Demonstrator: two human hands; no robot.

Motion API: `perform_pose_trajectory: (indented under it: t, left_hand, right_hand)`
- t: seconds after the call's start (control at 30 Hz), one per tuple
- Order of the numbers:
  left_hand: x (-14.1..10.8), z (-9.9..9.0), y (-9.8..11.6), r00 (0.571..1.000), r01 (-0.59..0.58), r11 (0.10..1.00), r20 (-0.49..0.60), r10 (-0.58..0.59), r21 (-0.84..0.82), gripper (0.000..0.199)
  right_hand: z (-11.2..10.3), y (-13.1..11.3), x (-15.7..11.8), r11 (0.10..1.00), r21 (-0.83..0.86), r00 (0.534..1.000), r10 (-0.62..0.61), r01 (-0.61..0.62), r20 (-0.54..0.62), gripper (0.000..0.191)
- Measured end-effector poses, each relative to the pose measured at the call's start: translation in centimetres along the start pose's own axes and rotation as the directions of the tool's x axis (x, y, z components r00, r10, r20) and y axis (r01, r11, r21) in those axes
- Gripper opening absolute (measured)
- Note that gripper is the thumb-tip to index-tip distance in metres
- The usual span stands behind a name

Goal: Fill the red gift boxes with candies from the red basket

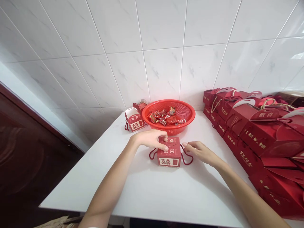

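A small red gift box point(168, 156) with a gold double-happiness label stands on the white table point(142, 193), its lid flaps closed. My left hand point(149, 139) grips the top of the box from the left, with fingers over the flaps. A red cord loop point(187, 155) hangs on the box's right side, and a matching loop point(152, 154) hangs on its left. My right hand point(198, 152) is just right of the box, fingers apart, with its fingertips close to the right cord. Neither hand holds the cord as far as I can see.
A red plastic basket point(187, 117) holding wrapped sweets point(165, 117) sits at the table's back. Left of it stands an open red box point(134, 121). Many stacked red gift boxes point(251, 136) line the right side. White tiles rise behind; a dark wooden door point(23, 158) is at left.
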State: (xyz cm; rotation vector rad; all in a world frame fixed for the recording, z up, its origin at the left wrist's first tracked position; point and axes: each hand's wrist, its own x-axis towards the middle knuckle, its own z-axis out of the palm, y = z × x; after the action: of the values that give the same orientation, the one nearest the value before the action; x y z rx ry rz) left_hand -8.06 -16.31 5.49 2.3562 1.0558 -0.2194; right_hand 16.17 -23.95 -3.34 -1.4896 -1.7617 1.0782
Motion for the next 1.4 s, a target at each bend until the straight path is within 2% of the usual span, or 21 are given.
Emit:
perform_pose_trajectory:
  t: [0.13, 0.27, 0.33, 0.43, 0.5, 0.57, 0.7, 0.8, 0.87, 0.97, 1.03, 1.1, 1.23, 1.4]
  left_hand:
    - [0.2, 0.1, 0.0, 1.0, 0.005, 1.0, 0.002, -0.005, 0.022, 0.044]
    - [0.5, 0.3, 0.0, 0.999, 0.034, 0.999, 0.039, -0.033, -0.027, 0.049]
    - [0.4, 0.3, 0.1, 0.996, 0.069, 0.993, 0.065, -0.063, -0.095, 0.049]
    - [0.0, 0.4, 0.7, 0.99, 0.123, 0.976, 0.094, -0.107, -0.179, 0.046]
    - [-0.2, 0.5, 1.3, 0.994, 0.108, 0.984, 0.029, -0.105, -0.141, 0.043]
    - [-0.4, 0.9, 2.0, 0.994, 0.076, 0.995, -0.08, -0.081, -0.062, 0.04]
    - [-0.7, 2.0, 3.5, 0.977, 0.007, 0.999, -0.215, -0.016, -0.041, 0.035]
    - [-1.4, 2.3, 4.4, 0.952, -0.143, 0.98, -0.289, 0.098, -0.138, 0.032]
    - [-2.0, 1.9, 4.8, 0.917, -0.27, 0.916, -0.37, 0.15, -0.298, 0.031]
    - [-3.1, 1.1, 5.0, 0.862, -0.445, 0.702, -0.479, 0.166, -0.556, 0.035]
    - [-3.6, 0.6, 5.1, 0.842, -0.516, 0.555, -0.504, 0.191, -0.652, 0.04]
    - [-3.9, 0.5, 5.2, 0.834, -0.545, 0.471, -0.506, 0.219, -0.694, 0.043]
    - [-3.9, 0.8, 5.6, 0.832, -0.554, 0.433, -0.486, 0.266, -0.712, 0.052]
    - [-3.8, 1.3, 5.6, 0.825, -0.564, 0.426, -0.476, 0.303, -0.707, 0.073]
  right_hand:
    - [0.3, -0.5, -0.2, 0.971, 0.232, 0.991, 0.021, -0.053, 0.136, 0.056]
    - [-0.2, -1.2, -0.3, 0.857, 0.505, 0.982, 0.006, -0.102, 0.188, 0.047]
    - [-0.7, -1.7, -0.5, 0.791, 0.607, 0.989, -0.017, -0.077, 0.147, 0.043]
    - [-1.4, -2.5, -1.0, 0.72, 0.692, 0.996, -0.088, 0.062, 0.002, 0.037]
    - [-1.8, -2.9, -1.3, 0.711, 0.685, 0.987, -0.129, 0.158, -0.094, 0.032]
    - [-2.0, -3.2, -1.7, 0.738, 0.639, 0.976, -0.17, 0.218, -0.137, 0.031]
    - [-1.6, -4.0, -2.2, 0.783, 0.555, 0.958, -0.269, 0.28, -0.103, 0.032]
    - [-1.3, -4.7, -2.3, 0.801, 0.51, 0.946, -0.309, 0.314, -0.098, 0.032]
    - [-1.4, -5.2, -2.3, 0.82, 0.468, 0.943, -0.313, 0.329, -0.116, 0.033]
    - [-1.9, -5.7, -2.5, 0.837, 0.422, 0.937, -0.305, 0.349, -0.169, 0.033]
    - [-2.3, -5.9, -2.6, 0.843, 0.4, 0.931, -0.29, 0.359, -0.223, 0.032]
    - [-2.6, -6.1, -2.6, 0.853, 0.377, 0.924, -0.271, 0.361, -0.27, 0.032]
    - [-2.8, -7.3, -2.4, 0.882, 0.305, 0.916, -0.27, 0.358, -0.295, 0.031]
    - [-2.1, -9.1, -1.9, 0.921, 0.138, 0.918, -0.332, 0.365, -0.216, 0.028]
